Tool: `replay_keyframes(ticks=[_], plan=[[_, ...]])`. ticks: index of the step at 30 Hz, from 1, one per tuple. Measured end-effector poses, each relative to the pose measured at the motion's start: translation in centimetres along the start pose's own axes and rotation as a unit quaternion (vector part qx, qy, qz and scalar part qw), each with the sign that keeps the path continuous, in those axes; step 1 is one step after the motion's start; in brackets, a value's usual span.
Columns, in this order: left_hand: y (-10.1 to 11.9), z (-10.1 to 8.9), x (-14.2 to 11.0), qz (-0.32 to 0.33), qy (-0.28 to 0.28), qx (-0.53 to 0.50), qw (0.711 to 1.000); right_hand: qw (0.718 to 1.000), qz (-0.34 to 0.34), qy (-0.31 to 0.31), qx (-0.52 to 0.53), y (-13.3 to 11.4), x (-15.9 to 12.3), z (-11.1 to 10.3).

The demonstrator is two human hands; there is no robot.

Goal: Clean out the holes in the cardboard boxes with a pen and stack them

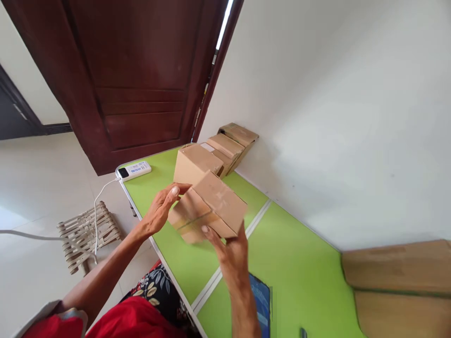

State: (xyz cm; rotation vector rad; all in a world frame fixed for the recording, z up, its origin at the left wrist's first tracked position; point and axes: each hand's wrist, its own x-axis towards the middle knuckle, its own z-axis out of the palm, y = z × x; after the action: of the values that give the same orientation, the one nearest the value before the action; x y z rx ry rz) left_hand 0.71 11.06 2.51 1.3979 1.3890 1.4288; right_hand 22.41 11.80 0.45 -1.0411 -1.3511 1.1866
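Note:
A small brown cardboard box (220, 199) is tilted above the green table, with a strip of tape and a dark line across its near side. My right hand (229, 249) grips its lower right end, thumb on the near side and fingers wrapped under the corner. At the box's upper left edge is my left hand (162, 209), its thumb raised and its fingertips partly hidden behind the edge. Just beyond the held box stands another cardboard box (197, 162), first in a row of several against the wall.
On the green table (299, 253), a white power bank (136, 170) with a cable lies at the far left corner. A phone (260, 305) lies beside my right forearm. A large cardboard box (398, 267) stands at the right. A woven stool (88, 230) is on the floor.

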Motion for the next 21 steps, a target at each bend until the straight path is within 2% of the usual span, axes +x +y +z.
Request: replay_keyframes(ticks=[4, 6, 8, 11, 14, 18, 21], plan=[[0.8, 0.6, -3.2, 0.018, -0.073, -0.054, 0.996, 0.999, 0.047, 0.021, -0.014, -1.1, -7.3, -5.6], [1.3, 1.1, -4.1, 0.039, -0.098, -0.067, 0.992, 0.995, 0.081, 0.058, -0.005, -1.0, -10.6, -7.3], [2.2, 1.9, -4.8, 0.050, -0.146, -0.071, 0.985, 0.990, 0.088, 0.106, 0.024, -0.4, -12.9, -8.2], [4.0, 3.2, -5.5, 0.049, -0.231, -0.081, 0.968, 0.979, 0.090, 0.169, 0.065, 0.3, -14.5, -8.3], [5.3, 4.9, -5.8, 0.046, -0.286, -0.098, 0.952, 0.962, 0.133, 0.218, 0.094, -0.2, -14.4, -7.3], [4.9, 7.5, -5.1, 0.042, -0.316, -0.128, 0.939, 0.960, 0.191, 0.171, 0.114, -1.1, -14.0, -5.5], [3.8, 8.6, -4.4, 0.006, -0.321, -0.125, 0.939, 0.974, 0.158, 0.160, 0.027, -0.5, -14.6, -4.7]])
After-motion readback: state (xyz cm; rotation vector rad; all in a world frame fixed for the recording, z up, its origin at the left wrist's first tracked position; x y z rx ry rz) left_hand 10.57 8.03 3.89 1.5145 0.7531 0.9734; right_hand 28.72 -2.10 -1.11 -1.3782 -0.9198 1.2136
